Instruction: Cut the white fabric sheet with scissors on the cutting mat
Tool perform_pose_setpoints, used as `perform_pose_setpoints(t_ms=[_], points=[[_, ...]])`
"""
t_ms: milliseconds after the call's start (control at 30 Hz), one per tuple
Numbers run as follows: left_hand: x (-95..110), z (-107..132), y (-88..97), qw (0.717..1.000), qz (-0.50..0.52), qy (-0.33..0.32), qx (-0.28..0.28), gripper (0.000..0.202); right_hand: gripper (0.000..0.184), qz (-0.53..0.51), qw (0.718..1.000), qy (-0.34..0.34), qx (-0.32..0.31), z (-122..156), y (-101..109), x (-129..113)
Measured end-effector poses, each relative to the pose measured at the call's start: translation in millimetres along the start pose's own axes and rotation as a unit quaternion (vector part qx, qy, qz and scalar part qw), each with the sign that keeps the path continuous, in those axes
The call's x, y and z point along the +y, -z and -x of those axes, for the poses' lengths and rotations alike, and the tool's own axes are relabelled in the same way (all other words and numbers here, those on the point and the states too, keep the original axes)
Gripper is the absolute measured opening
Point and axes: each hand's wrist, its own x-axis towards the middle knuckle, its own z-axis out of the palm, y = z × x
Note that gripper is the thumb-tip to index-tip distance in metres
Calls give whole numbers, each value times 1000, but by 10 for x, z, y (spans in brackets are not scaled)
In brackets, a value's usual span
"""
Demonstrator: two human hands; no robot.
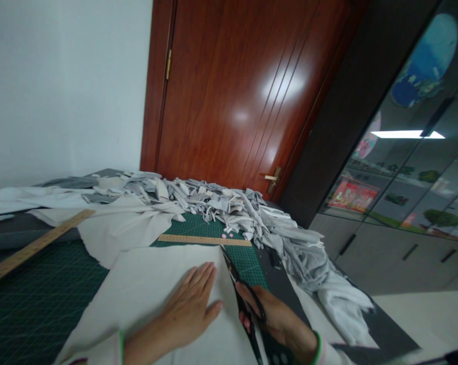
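Note:
A large piece of white cloth [145, 279] lies over the green cutting mat [62, 289]. My left hand [191, 304] rests flat on it, palm down, fingers stretched out and thumb apart. At the cloth's right edge, my right hand [270, 312] grips a pair of black-handled scissors [256, 304], with fingers through the loops. The blades point away from me, and their tips reach the cloth's far right corner. A narrow strip along that edge hangs by the lower part of the scissors; whether it is cut off I cannot tell.
A wooden ruler [206, 240] lies beyond the cloth, beside small pink discs [227, 235]. Another wooden ruler [39, 246] slants at the left. Heaped grey and white fabric scraps [221, 203] line the table's back and right. A brown door [236, 91] stands behind.

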Motion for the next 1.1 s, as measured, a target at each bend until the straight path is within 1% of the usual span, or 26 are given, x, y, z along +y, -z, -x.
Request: perform_pose_setpoints(t_ms=[133,233,333,467,600,733,867,1000,1100], points=[[-25,8,-29,1000,5,-7,23,74,69,7,1000,10,6,-9,-9,8],[-9,17,6,1000,9,-2,10,74,67,7,1000,26,11,-24,-13,23],[15,17,41,1000,8,2,-2,75,65,14,999,40,0,-34,-14,45],[8,7,16,1000,2,-5,12,75,65,38,998,49,3,-32,-9,70],[-4,2,-13,1000,-2,-2,27,73,70,21,999,38,9,-26,3,71],[4,4,9,1000,-23,-3,13,73,68,14,999,31,11,-23,15,66],[-3,12,-1,1000,-26,-6,15,74,67,1,1000,27,9,-6,24,71],[-7,24,-13,999,-4,-12,37,70,67,19,1000,16,18,16,31,53],[2,28,13,1000,1,-10,27,70,69,51,999,6,17,23,37,17]])
